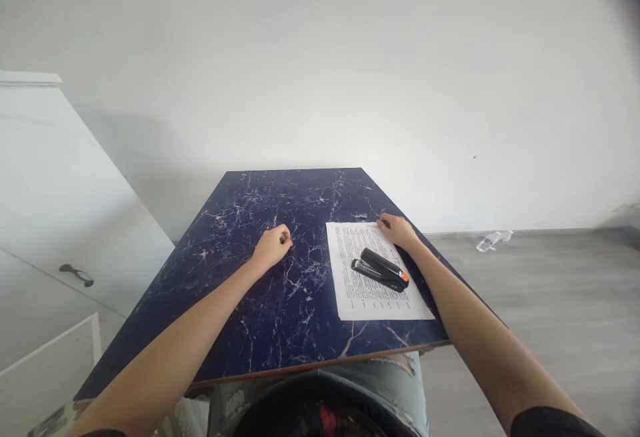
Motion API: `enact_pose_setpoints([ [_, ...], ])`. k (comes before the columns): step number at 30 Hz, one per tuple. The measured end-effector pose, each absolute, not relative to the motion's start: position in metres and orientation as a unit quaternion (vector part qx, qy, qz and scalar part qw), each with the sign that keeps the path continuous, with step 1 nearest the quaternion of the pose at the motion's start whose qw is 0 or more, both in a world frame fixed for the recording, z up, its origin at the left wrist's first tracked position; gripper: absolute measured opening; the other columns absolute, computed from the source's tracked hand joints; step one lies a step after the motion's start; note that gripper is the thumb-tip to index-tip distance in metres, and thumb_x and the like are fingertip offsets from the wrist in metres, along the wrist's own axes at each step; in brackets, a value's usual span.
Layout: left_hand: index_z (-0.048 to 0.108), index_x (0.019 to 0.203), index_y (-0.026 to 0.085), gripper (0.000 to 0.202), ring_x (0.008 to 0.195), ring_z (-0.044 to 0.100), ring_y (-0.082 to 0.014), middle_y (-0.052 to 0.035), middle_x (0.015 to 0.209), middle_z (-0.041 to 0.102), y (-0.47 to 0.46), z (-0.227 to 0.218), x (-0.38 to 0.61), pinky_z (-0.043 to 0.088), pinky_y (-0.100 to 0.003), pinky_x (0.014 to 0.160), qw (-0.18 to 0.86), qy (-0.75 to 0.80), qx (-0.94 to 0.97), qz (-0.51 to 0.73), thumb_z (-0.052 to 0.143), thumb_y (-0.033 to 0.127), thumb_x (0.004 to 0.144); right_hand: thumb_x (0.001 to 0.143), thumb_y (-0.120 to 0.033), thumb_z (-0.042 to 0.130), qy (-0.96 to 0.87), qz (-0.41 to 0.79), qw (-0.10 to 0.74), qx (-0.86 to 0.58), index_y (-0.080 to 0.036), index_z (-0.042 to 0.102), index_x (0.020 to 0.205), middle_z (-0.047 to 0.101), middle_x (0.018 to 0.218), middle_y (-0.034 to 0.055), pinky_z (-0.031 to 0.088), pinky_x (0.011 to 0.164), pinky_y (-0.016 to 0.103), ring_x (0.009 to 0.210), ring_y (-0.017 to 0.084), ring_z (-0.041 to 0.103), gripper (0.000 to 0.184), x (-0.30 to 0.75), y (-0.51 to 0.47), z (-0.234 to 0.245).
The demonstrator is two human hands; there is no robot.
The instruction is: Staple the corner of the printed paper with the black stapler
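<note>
My left hand (273, 246) rests on the dark blue marble-patterned table (240, 317), left of the papers. Its fingers curl in toward the thumb, and nothing shows in the gap between them. At the upper right corner of the printed paper (350, 297) lies my right hand (397, 229). Those fingers are closed, and whether they grip the corner or something small is hidden. A black stapler (381, 269) with an orange patch at one end lies slantwise on the printed sheet, apart from both hands.
Just beyond the paper's top edge lies a small dark strip (361, 216), too small to name. A white cabinet (65, 210) with a dark handle stands at the left. The wall is behind the table. A clear plastic bottle (490, 241) lies on the grey floor at right.
</note>
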State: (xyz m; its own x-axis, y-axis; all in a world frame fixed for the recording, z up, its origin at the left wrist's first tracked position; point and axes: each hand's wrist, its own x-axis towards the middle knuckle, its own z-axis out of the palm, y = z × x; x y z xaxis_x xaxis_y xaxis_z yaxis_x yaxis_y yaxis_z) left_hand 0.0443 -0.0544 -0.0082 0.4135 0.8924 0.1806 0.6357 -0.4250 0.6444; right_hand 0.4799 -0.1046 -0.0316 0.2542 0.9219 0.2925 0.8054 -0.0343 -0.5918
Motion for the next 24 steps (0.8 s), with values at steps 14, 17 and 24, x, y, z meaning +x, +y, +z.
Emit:
enact_pose_setpoints([
  [14,0.057,0.083,0.023,0.006,0.066,0.062,-0.016,0.0009,0.077,0.071,-0.054,-0.011,0.044,0.045,-0.029,0.07,0.223,0.473,0.81,0.265,0.061,0.019,0.086,0.105,-0.031,0.041,-0.655,-0.032,0.145,-0.741,-0.021,0.063,0.094,0.073,0.1,0.0095,0.035,0.064,0.03,0.083,0.023,0.064,0.026,0.466,-0.107,-0.03],
  [17,0.059,0.086,0.023,0.006,0.063,0.061,-0.0162,0.0012,0.074,0.069,-0.059,-0.007,0.046,0.045,-0.029,0.069,0.195,0.473,0.82,0.256,0.059,0.017,0.087,0.103,-0.033,0.044,-0.646,-0.04,0.149,-0.747,-0.021,0.063,0.089,0.073,0.095,0.0086,0.034,0.063,0.03,0.078,0.023,0.063,0.025,0.467,-0.107,-0.03],
  [24,0.066,0.122,0.02,0.03,0.113,0.067,-0.0255,-0.0102,0.121,0.072,-0.095,-0.004,0.073,0.052,-0.04,0.098,0.092,0.311,0.917,0.233,0.044,0.02,0.102,0.098,-0.032,0.049,-0.647,-0.057,0.188,-0.737,-0.023,0.061,0.078,0.069,0.08,0.0063,0.036,0.062,0.031,0.069,0.022,0.059,0.024,0.472,-0.106,-0.034],
])
